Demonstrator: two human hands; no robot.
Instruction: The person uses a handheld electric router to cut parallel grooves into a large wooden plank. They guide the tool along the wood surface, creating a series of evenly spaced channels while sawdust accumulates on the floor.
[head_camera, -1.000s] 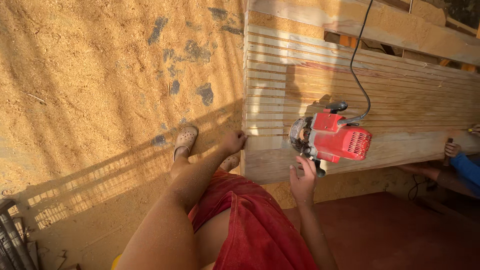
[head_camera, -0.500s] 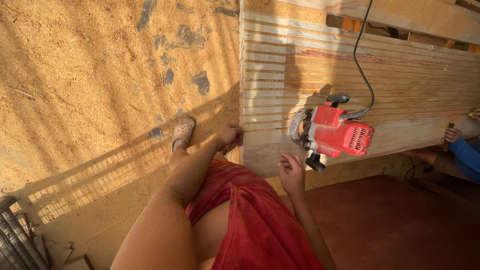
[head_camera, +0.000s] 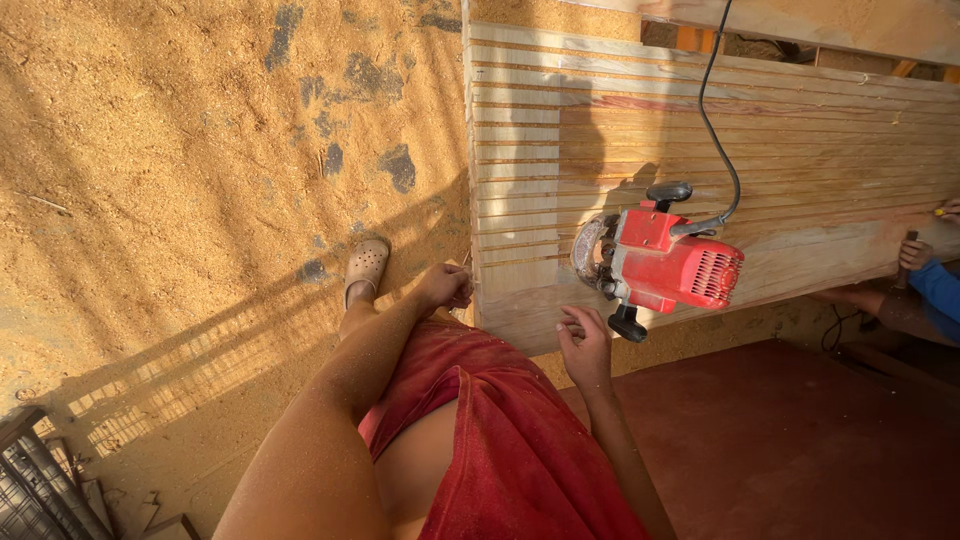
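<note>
A wide wooden slab (head_camera: 760, 150) lay flat, its pale grain cut by many straight parallel grooves. On it, near the front edge, sat a red circular saw (head_camera: 660, 262) with a round grey blade guard, a black knob, a black handle and a black cord (head_camera: 712, 110) looping away. The left hand (head_camera: 445, 287), arm stretched forward, gripped the slab's near corner with curled fingers. The right hand (head_camera: 585, 345) hung loosely curled and empty just beside the saw's handle, not touching it. Powdery sawdust (head_camera: 180, 180) blanketed the ground. A tan clog (head_camera: 365, 268) stood in it.
</note>
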